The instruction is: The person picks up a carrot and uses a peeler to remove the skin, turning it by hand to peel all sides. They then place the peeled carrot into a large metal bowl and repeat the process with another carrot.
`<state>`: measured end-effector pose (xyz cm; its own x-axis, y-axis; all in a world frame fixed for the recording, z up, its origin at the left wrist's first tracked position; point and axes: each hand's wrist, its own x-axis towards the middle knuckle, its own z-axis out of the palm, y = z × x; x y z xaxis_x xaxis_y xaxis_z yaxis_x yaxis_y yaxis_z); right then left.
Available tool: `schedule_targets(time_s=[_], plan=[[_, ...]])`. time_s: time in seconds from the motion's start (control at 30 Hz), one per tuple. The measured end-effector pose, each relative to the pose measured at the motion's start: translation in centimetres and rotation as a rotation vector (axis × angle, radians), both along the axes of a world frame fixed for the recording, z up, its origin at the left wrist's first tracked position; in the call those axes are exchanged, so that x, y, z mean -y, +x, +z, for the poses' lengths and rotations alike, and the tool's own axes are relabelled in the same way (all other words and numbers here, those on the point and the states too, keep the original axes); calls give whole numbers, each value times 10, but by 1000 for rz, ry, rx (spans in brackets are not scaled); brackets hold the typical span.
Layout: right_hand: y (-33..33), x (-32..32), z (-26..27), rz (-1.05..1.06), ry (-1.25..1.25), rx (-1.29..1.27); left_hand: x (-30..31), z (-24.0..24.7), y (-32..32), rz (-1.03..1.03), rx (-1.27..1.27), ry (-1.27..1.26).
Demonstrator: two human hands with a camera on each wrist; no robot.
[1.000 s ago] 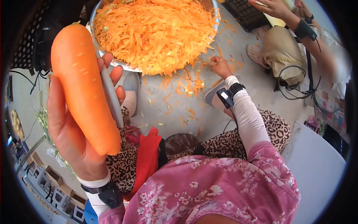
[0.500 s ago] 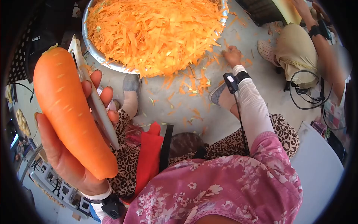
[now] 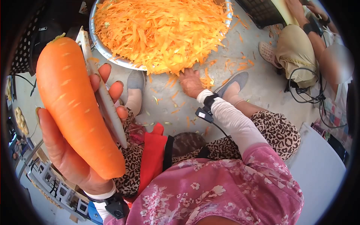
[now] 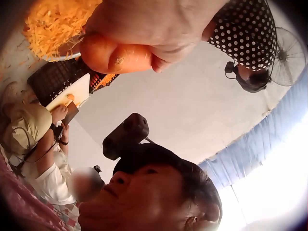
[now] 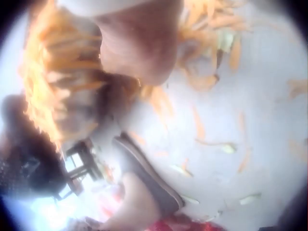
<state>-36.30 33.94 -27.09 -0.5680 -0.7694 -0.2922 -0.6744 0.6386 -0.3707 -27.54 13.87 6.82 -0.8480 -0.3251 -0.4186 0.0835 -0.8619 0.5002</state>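
A large whole carrot (image 3: 77, 105) lies in my left hand (image 3: 67, 157), gripped between thumb and fingers together with a pale flat tool (image 3: 107, 112) behind it. In the left wrist view the carrot's end (image 4: 118, 57) shows under the hand (image 4: 144, 21). My right hand (image 3: 190, 82) reaches down to the floor at the near rim of a metal basin (image 3: 98, 45) heaped with orange shreds (image 3: 161, 33). Its fingertips are hidden beneath the overhanging shreds. The right wrist view is blurred, with the hand (image 5: 142, 45) beside loose shreds.
Shreds and pale scraps lie scattered on the floor (image 3: 165, 108). My shoes (image 3: 135, 80) stand near the basin. At the upper right another person sits beside a black crate (image 3: 258, 13) and looped cables (image 3: 305, 95). A white surface (image 3: 315, 161) is at the right.
My right hand has moved left from the scattered floor shreds to the basin's near edge. My left hand keeps its grip on the carrot and tool, which now sit lower in view than at first.
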Motion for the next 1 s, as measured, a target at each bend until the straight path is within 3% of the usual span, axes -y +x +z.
schedule_targets(time_s=[0.13,0.2,0.23,0.3,0.33,0.4,0.43,0.5,0.6,0.73,0.8,0.87,1.0], plan=[[11,40,-29,146,-162,-78,4,1,4,-9,-9,-7],[14,55,-46,136,-249,227,6,0,5,-15,-23,-11],[9,60,-34,139,-248,229,6,0,5,-10,-23,-17],[0,65,-15,178,30,443,6,0,7,-6,-23,-21],[1,62,-23,177,32,443,5,1,7,3,-18,-11],[0,46,-37,-3,-118,502,5,1,7,13,-17,1],[-4,36,-36,-3,-114,499,6,2,7,14,-10,6],[-18,8,-34,391,-123,-86,7,3,7,18,-9,12],[-41,-41,-33,468,-72,-151,6,4,7,2,-36,-29],[-75,-85,6,499,222,-17,2,5,4,-13,-31,-30],[-89,-100,21,123,180,-29,0,6,2,-12,-18,-19],[-106,-127,1,-304,166,-172,-2,5,-1,-13,-4,-7],[-157,-198,-39,-815,208,-87,-5,-1,-6,-23,12,-31]])
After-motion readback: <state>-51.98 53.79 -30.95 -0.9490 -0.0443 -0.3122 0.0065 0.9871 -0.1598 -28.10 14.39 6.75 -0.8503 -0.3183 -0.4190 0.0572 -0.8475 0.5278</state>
